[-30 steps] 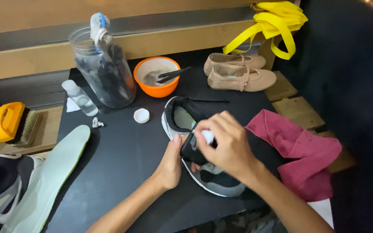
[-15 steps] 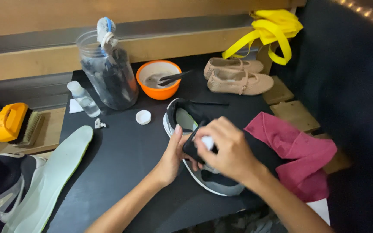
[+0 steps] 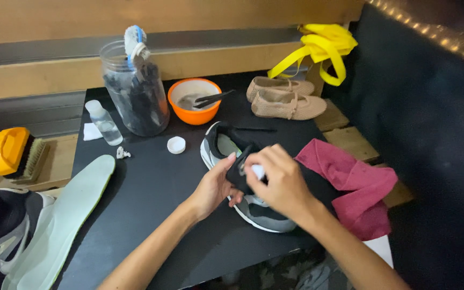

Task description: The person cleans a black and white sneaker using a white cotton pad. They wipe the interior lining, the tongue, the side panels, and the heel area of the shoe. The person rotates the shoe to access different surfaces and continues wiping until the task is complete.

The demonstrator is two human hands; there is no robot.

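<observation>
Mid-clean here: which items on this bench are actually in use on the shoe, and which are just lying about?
In use:
left hand steadying the grey-and-black sneaker
right hand pressing a small white thing against it

Lying about:
orange bowl
clear jar
small bottle
white cap
beige shoes
red cloth
pale insole
yellow brush

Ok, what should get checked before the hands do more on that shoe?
1. Left hand steadying the shoe: ok.
2. Right hand pressing a small white thing on the shoe: ok; what it is, cannot tell.
3. Shoe flat on the black table: ok.
4. Red cloth beside the shoe: ok.
5. Small bottle capped: not ok, white cap lies loose.
6. Orange bowl upright: ok.
</observation>
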